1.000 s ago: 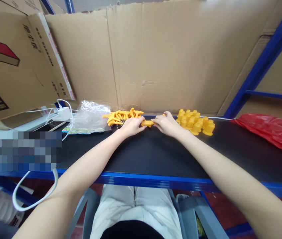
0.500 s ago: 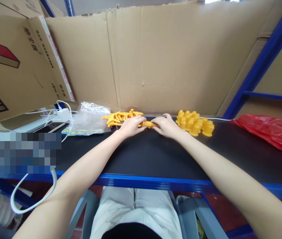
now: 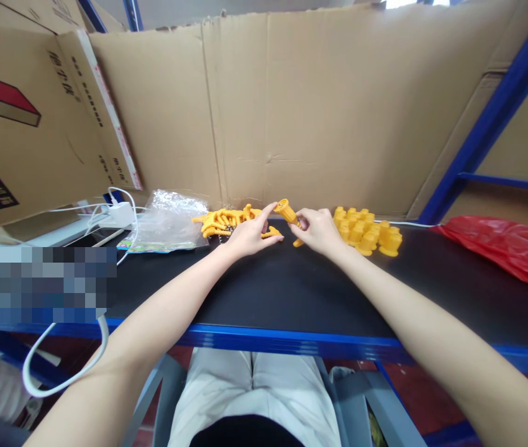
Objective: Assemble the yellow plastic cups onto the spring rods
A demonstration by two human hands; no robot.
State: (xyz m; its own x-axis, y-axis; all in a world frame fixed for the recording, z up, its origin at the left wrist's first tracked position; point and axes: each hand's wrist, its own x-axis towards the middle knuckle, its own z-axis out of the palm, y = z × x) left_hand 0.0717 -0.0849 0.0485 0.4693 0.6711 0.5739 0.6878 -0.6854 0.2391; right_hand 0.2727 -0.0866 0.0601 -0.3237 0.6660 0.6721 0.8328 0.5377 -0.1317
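Note:
My right hand (image 3: 320,230) pinches a yellow cup-shaped plastic piece (image 3: 286,212) by its narrower end. The piece is tilted, with its round, hollow end facing up and left. Below those fingers shows a small yellow bit (image 3: 298,243); whether it joins the piece I cannot tell. My left hand (image 3: 251,234) is open, thumb and index finger apart, the index tip at or very near the cup's rim. A yellow curved part (image 3: 271,232) lies by the left thumb. Just behind the left hand is a pile of yellow curved plastic parts (image 3: 222,220), with dark chain-like bits among them.
Several yellow cup-shaped pieces (image 3: 366,230) stand grouped right of my right hand. A clear plastic bag (image 3: 166,220) and white charger with cables (image 3: 122,214) lie left; a red plastic bag (image 3: 501,248) lies right. Cardboard (image 3: 329,112) walls the back of the black tabletop (image 3: 292,292).
The yellow piece, earlier lying low between both hands, is now raised and tilted in my right hand, its hollow end showing. My left hand's fingers have spread apart.

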